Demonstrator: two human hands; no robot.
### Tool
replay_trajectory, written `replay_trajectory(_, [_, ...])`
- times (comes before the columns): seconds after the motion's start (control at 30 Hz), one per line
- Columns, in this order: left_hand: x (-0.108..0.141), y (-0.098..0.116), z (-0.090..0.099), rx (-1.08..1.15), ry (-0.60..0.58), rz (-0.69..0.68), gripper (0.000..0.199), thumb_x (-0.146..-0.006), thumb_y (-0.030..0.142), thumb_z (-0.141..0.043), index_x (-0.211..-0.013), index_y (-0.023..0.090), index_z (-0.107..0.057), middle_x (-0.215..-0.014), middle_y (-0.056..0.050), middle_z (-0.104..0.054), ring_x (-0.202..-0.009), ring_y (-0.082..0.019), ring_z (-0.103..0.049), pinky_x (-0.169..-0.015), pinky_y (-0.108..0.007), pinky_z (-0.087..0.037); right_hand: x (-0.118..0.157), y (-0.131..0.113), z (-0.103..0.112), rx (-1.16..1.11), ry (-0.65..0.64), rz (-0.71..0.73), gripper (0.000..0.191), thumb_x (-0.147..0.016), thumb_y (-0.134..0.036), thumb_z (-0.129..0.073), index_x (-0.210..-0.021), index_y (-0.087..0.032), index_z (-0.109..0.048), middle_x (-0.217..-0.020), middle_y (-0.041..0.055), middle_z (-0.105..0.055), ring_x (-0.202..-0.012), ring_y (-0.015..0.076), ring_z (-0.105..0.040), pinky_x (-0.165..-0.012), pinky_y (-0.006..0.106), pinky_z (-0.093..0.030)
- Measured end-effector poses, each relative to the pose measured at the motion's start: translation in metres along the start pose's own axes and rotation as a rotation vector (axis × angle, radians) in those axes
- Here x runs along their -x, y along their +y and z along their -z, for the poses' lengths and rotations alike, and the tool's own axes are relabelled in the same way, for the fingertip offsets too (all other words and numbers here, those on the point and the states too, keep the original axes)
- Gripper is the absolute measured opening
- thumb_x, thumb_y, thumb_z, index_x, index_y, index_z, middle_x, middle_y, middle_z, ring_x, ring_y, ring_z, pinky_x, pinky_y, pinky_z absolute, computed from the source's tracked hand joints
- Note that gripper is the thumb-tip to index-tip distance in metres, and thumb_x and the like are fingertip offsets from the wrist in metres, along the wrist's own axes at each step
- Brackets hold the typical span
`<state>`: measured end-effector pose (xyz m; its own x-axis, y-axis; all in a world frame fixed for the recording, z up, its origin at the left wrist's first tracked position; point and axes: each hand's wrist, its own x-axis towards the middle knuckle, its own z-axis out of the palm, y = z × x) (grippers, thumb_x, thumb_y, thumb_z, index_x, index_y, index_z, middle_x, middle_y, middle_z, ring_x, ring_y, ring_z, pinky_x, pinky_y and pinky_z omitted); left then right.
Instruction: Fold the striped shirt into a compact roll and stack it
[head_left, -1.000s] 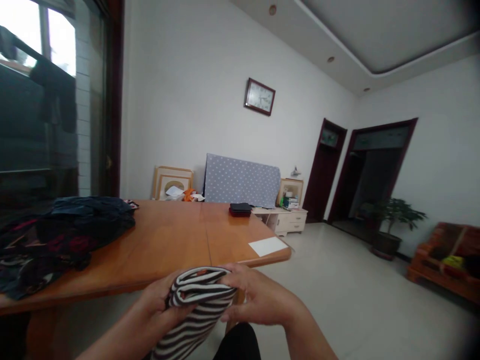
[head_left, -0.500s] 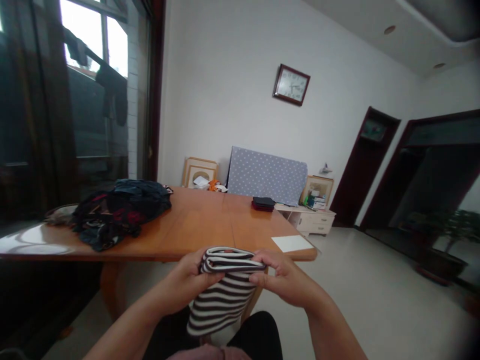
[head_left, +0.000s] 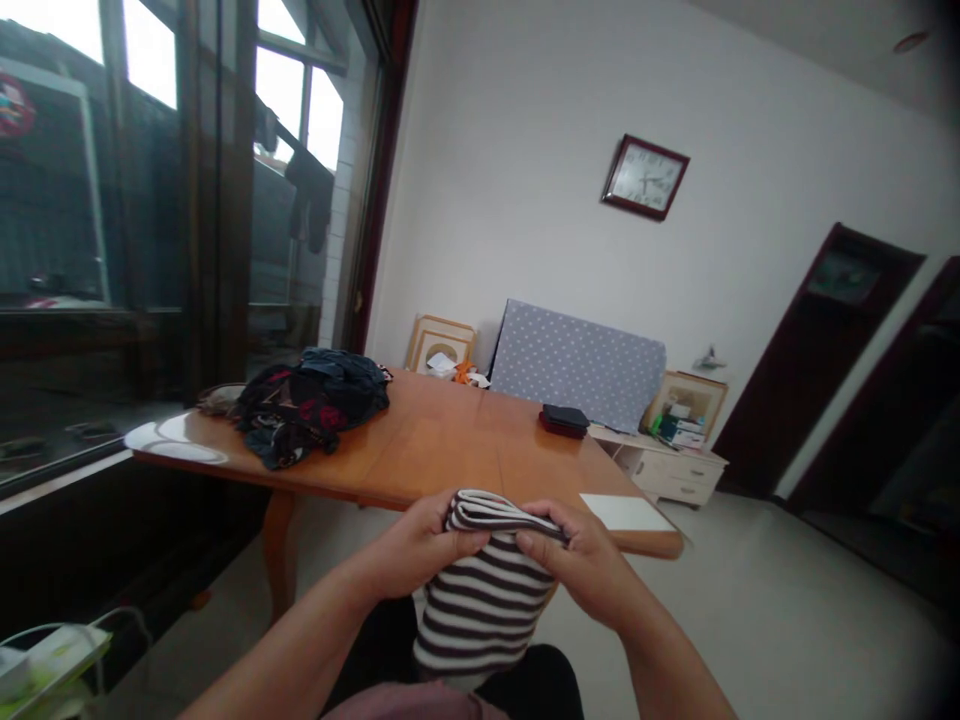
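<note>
A black-and-white striped cloth [head_left: 484, 610] hangs in front of me over my lap, its top edge folded over in layers. My left hand [head_left: 424, 550] grips the left end of the fold, thumb in front. At the right end, my right hand [head_left: 574, 555] pinches the same fold, with its thumb on the stripes and the fingers behind. The lower part of the cloth drops loosely between my forearms, just off the near edge of the wooden table [head_left: 442, 440].
Dark clothes [head_left: 315, 400] lie heaped on the table's left side. A folded dark stack [head_left: 564, 420] sits at its far right, and a white sheet [head_left: 626, 512] near the right corner. A power strip [head_left: 56, 665] shows at lower left.
The view has turned left, so the room appears shifted right. Both hands still hold the striped cloth; my right thumb lies further over its front.
</note>
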<state>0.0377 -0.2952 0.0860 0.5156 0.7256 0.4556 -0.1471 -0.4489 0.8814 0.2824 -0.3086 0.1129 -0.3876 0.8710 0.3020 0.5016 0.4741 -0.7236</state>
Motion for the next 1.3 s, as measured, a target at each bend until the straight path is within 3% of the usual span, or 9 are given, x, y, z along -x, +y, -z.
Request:
replay_trajectory(0.2, [0.001, -0.006, -0.004, 0.307, 0.141, 0.160, 0.040, -0.086, 0.035, -0.071, -0.121, 0.016, -0.068, -0.114, -0.011, -0.071, -0.106, -0.026, -0.065, -0.098, -0.037, -0.048, -0.013, 0.004, -0.012, -0.154, 0.065, -0.038, 0.036, -0.087, -0.054, -0.065, -0.094, -0.019, -0.072, -0.083, 0.0008, -0.068, -0.079, 0.0179, -0.060, -0.069, 0.027, -0.045])
replay_trajectory(0.43, [0.000, -0.014, -0.001, 0.668, 0.280, 0.303, 0.040, -0.085, 0.033, -0.074, -0.119, 0.014, -0.067, -0.110, -0.015, -0.073, -0.101, -0.027, -0.070, -0.092, -0.038, -0.053, -0.024, 0.019, -0.031, -0.664, 0.200, -0.247, 0.062, -0.080, -0.060, -0.070, -0.129, -0.024, -0.059, -0.110, 0.0071, -0.071, -0.104, 0.0253, -0.065, -0.091, 0.039, -0.048])
replay_trajectory(0.57, [-0.001, -0.021, 0.007, 0.779, 0.381, 0.331, 0.039, -0.086, 0.034, -0.072, -0.119, 0.013, -0.066, -0.108, -0.015, -0.074, -0.099, -0.027, -0.072, -0.091, -0.039, -0.055, -0.018, 0.033, -0.051, -0.940, 0.123, -0.294, 0.063, -0.082, -0.067, -0.064, -0.127, -0.022, -0.062, -0.118, 0.0094, -0.071, -0.112, 0.0284, -0.064, -0.096, 0.045, -0.048])
replay_trajectory(0.77, [-0.006, -0.028, 0.014, 0.916, 0.527, 0.407, 0.046, -0.087, 0.039, -0.070, -0.123, 0.012, -0.063, -0.111, -0.016, -0.074, -0.101, -0.028, -0.072, -0.092, -0.039, -0.056, -0.011, 0.047, -0.080, -1.248, 0.096, -0.472, 0.060, -0.084, -0.065, -0.063, -0.125, -0.022, -0.064, -0.126, 0.0085, -0.069, -0.114, 0.0259, -0.064, -0.096, 0.043, -0.050])
replay_trajectory(0.87, [-0.011, -0.032, 0.017, 0.928, 0.617, 0.461, 0.048, -0.088, 0.043, -0.068, -0.124, 0.012, -0.063, -0.115, -0.016, -0.073, -0.101, -0.028, -0.071, -0.091, -0.039, -0.056, -0.015, 0.050, -0.088, -1.338, 0.100, -0.472, 0.061, -0.084, -0.072, -0.057, -0.121, -0.023, -0.065, -0.125, 0.0084, -0.069, -0.110, 0.0256, -0.066, -0.093, 0.043, -0.052])
replay_trajectory(1.0, [-0.017, -0.039, 0.018, 0.918, 0.739, 0.491, 0.047, -0.090, 0.046, -0.063, -0.124, 0.013, -0.063, -0.120, -0.015, -0.070, -0.102, -0.027, -0.071, -0.087, -0.037, -0.058, -0.021, 0.053, -0.094, -1.430, 0.110, -0.489, 0.060, -0.082, -0.076, -0.055, -0.107, -0.022, -0.067, -0.102, 0.0074, -0.074, -0.099, 0.0229, -0.070, -0.094, 0.042, -0.052])
replay_trajectory(1.2, [-0.019, -0.053, 0.014, 0.962, 0.797, 0.462, 0.047, -0.093, 0.048, -0.057, -0.126, 0.015, -0.060, -0.123, -0.014, -0.069, -0.106, -0.026, -0.069, -0.087, -0.035, -0.058, -0.023, 0.055, -0.115, -1.370, 0.067, -0.533, 0.066, -0.079, -0.076, -0.058, -0.121, -0.026, -0.058, -0.099, 0.0056, -0.072, -0.089, 0.0206, -0.070, -0.088, 0.040, -0.052])
replay_trajectory(1.3, [-0.018, -0.060, 0.012, 0.951, 0.823, 0.468, 0.048, -0.093, 0.048, -0.058, -0.129, 0.016, -0.058, -0.125, -0.015, -0.068, -0.107, -0.026, -0.069, -0.086, -0.036, -0.057, -0.024, 0.055, -0.125, -1.344, 0.090, -0.554, 0.058, -0.078, -0.066, -0.069, -0.116, -0.023, -0.060, -0.099, 0.0058, -0.072, -0.086, 0.0197, -0.068, -0.085, 0.038, -0.053])
